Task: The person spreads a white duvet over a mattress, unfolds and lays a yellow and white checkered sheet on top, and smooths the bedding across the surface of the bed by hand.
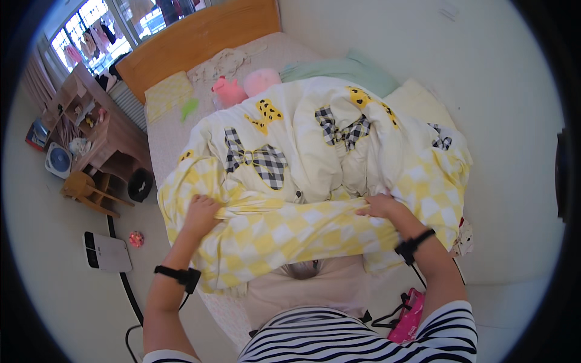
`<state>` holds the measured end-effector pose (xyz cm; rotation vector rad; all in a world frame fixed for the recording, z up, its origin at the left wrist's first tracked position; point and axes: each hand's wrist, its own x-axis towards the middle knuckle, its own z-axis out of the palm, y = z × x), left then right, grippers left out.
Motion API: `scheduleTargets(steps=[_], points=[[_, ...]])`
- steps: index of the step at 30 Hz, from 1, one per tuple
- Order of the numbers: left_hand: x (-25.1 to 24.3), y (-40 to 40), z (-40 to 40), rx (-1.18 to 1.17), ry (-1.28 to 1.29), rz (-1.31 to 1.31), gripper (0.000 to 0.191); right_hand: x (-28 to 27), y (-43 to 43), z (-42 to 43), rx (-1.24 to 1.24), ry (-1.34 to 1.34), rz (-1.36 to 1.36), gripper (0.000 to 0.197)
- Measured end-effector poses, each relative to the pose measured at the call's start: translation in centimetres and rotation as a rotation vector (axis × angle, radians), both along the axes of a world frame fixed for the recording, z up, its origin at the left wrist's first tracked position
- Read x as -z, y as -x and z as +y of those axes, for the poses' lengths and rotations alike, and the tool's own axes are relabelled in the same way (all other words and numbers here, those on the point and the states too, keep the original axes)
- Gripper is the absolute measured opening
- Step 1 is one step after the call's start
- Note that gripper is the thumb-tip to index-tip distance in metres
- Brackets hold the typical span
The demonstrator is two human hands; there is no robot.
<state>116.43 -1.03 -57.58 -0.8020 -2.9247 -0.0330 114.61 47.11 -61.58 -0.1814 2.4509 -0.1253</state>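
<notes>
A duvet [290, 227] with black gingham bows on a cream side and a yellow-and-white checked side lies across the bed, its near part turned over in a band. My left hand [203, 213] grips the checked fabric at the left of this band. At the right, my right hand [381, 206] holds the same band, its fingers partly hidden by the cloth. Between the hands the fabric runs across with creases. Both forearms wear black straps with a small device and a cable.
Beyond the duvet lie a pink plush toy [229, 92], a green pillow [340, 72], a yellow checked pillow [170, 95] and the wooden headboard [204, 38]. A wooden stool [86, 188], a black bin [140, 185] and a white scale [109, 252] stand left. A pink bag [407, 317] lies lower right.
</notes>
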Motion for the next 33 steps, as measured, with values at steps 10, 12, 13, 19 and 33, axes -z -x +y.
scheduleTargets(steps=[10, 12, 13, 19, 33], points=[[21.8, -25.3, -7.9, -0.904, -0.794, -0.423, 0.044, 8.2, -18.7, 10.5, 0.366, -0.116, 0.758, 0.034], [23.4, -23.4, -6.5, -0.633, -1.030, -0.627, 0.055, 10.6, -18.9, 10.5, 0.461, -0.194, 0.543, 0.033], [20.5, -21.1, -3.8, -0.588, -0.999, -0.679, 0.057, 9.8, -18.5, 11.3, 0.520, -0.254, 0.463, 0.032], [0.7, -16.5, -6.6, -0.660, -0.120, -0.566, 0.017, -1.0, -16.8, 7.0, 0.316, 0.195, 0.319, 0.025], [3.4, 1.9, 6.7, -0.410, -0.318, -0.298, 0.038, 9.2, 1.7, -17.1, 0.637, 0.685, 0.345, 0.077]])
